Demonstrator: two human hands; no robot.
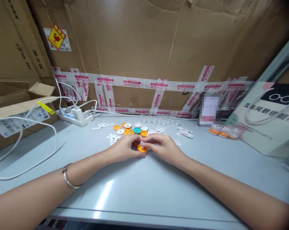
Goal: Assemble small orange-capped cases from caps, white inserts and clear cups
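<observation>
Near the middle of the grey table (144, 185), my left hand (125, 147) grips the side of an orange round cap (142, 149). The fingers of my right hand (164, 146) pinch a small white part (143, 143) at the cap's opening; part of it is hidden by the fingers. Just behind my hands lie several orange and white round caps and a teal cap (137, 130). Small white discs (113, 138) lie to the left of them, and white lattice-like pieces (184, 132) to the right.
Clear domes (159, 120) stand in rows at the back. A power strip (74, 117) with white cables and an open cardboard box (22, 118) are on the left. Several orange-based pieces (223, 132) and a printed paper bag (264, 121) stand on the right.
</observation>
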